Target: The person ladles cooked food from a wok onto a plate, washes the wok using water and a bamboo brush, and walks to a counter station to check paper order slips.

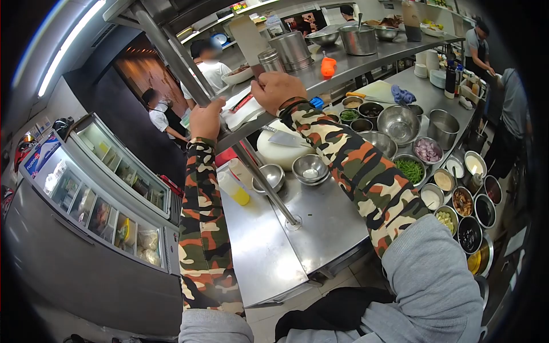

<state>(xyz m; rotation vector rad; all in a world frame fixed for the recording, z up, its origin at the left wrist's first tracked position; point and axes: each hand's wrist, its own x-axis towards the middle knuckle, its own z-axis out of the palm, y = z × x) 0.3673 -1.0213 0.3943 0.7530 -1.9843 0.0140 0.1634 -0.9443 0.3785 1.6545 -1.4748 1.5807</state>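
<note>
Both my hands are raised to the steel shelf [337, 80]. My left hand [206, 120] is closed at the shelf's left end, beside the upright post; what it grips, if anything, is hidden. Farther right, my right hand [278, 91] has its fingers curled over the shelf edge, and its grip is too small to make out. Between the hands lies a white cloth or paper [239, 114] with a red item [243, 103] on it. A cleaver [286, 139] rests on a round white board [274, 153] below the shelf.
Below stand steel bowls [310, 168], a bottle of yellow liquid [239, 194] and, at right, several containers of chopped food [409, 170]. Pots [358, 41] and an orange bottle [327, 67] are on the shelf. Display fridges [97, 206] stand left. Several people are farther back.
</note>
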